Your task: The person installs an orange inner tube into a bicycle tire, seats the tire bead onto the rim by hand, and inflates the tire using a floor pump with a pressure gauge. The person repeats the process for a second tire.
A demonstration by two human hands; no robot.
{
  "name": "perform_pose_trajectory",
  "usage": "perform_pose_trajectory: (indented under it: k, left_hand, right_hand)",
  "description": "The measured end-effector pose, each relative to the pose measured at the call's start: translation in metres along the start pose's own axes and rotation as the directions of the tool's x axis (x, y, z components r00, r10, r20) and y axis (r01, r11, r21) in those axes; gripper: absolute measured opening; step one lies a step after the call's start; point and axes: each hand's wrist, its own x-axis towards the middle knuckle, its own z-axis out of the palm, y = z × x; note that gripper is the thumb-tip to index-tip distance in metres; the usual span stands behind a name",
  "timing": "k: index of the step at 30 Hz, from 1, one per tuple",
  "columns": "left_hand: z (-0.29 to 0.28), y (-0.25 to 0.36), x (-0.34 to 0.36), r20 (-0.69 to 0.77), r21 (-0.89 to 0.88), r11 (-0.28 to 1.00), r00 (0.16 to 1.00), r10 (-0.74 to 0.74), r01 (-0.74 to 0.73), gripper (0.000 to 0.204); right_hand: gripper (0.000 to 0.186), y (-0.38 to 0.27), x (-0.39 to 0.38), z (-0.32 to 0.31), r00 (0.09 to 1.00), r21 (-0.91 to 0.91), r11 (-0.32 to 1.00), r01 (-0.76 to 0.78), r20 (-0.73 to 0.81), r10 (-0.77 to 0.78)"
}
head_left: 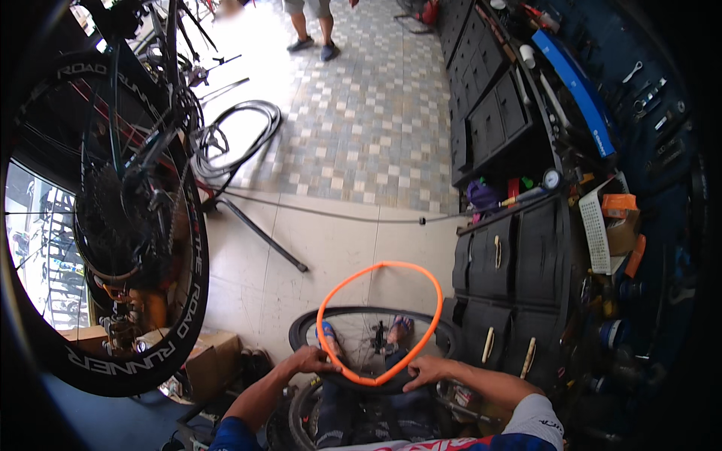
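Note:
A bright orange inner tube (439, 301), thin and ring-shaped, stands up in a loose loop in front of me. Behind and below it lies a spoked bicycle wheel with a black tire (301, 328), at the level of my legs. At the tube's lower left, my left hand (316, 361) is closed, fingers at the tube and close to the tire. My right hand (426, 370) pinches at the lower right side of the loop, with its fingertips down by the tire. The tube sags to a point between the two hands. What lies under the fingers is partly hidden.
A bicycle (124, 173) with a big rear wheel hangs at the left, near a cardboard box (218, 362). A coiled black hose (274, 124) and stand leg (263, 237) are on the floor. Dark drawers (519, 255) line the right. Another person's legs (314, 26) show far off.

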Motion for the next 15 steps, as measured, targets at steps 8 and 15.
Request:
perform_pose_trajectory:
  k: [8, 15]
  left_hand:
    - [0.004, 0.002, -0.011, -0.269, -0.054, 0.999, 0.963, -0.009, -0.006, 0.073]
    - [0.013, 0.028, -0.017, -0.228, -0.102, 0.995, 0.973, -0.038, 0.015, 0.075]
  right_hand:
    - [0.06, -0.013, 0.003, 0.002, 0.988, 0.1, 0.988, 0.117, -0.111, -0.105]
    - [0.089, -0.036, 0.027, -0.014, 0.993, -0.021, 0.992, -0.121, -0.018, 0.121]
